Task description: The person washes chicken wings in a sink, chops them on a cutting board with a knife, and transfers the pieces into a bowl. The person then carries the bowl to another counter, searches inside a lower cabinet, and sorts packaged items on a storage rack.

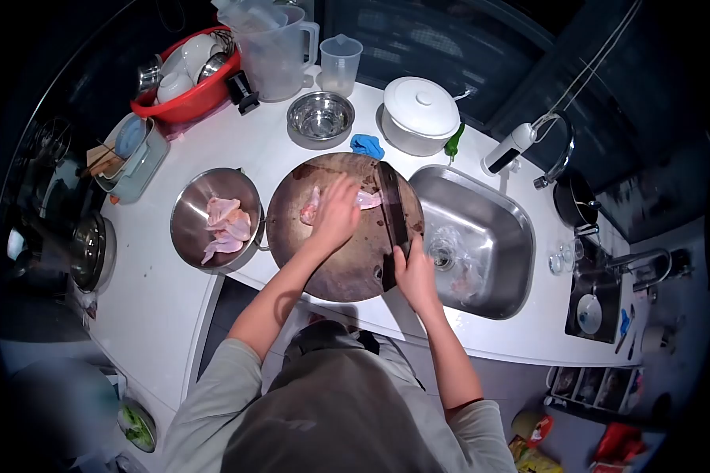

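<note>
A raw chicken wing lies on a round wooden chopping board. My left hand is over the middle of the wing, holding it down, with its fingertips slightly blurred. Pale meat also shows to the left of that hand. In my right hand is the handle of a cleaver. Its dark blade points away from me, over the right side of the board at the wing's right end. To the left, a steel pot holds several raw chicken pieces.
A steel sink adjoins the board on the right. Behind the board stand a steel bowl, a blue cloth, a lidded white pot and a green chilli. A red basin of dishes sits back left.
</note>
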`<state>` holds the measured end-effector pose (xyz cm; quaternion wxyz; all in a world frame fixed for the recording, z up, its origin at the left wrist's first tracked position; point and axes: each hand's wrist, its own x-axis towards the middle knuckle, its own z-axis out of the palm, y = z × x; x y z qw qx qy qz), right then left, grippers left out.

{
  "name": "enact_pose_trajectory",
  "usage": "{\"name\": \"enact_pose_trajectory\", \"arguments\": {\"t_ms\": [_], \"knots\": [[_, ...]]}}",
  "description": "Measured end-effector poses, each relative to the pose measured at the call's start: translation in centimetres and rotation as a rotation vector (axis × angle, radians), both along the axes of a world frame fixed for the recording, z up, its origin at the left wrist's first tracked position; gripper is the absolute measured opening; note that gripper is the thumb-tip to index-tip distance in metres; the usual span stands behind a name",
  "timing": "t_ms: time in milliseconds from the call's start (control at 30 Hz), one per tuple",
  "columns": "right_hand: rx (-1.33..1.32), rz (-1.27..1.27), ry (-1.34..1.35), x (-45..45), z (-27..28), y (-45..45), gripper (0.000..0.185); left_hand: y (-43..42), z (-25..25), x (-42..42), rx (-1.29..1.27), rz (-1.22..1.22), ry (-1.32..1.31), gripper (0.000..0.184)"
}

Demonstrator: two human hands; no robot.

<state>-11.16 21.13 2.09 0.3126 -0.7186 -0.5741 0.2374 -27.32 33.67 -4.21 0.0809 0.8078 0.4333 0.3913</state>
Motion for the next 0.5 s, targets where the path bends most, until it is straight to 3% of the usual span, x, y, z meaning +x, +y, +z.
{"name": "enact_pose_trajectory", "arguments": {"t_ms": [133, 233, 500], "knots": [[-0.058, 0.025, -0.008, 0.9, -0.2, 2.6, 0.029, 0.6, -1.4, 2.0, -0.083, -0.02, 0.001, 0.032], [0.053, 0.064, -0.052, 0.9, -1.0, 3.0, 0.027, 0.7, -2.3, 1.9, -0.113, -0.046, -0.063, 0.029], [-0.127, 0.089, -0.027, 1.0, 0.5, 3.1, 0.03, 0.9, -3.1, 1.8, -0.075, -0.051, -0.137, 0.021]]}}
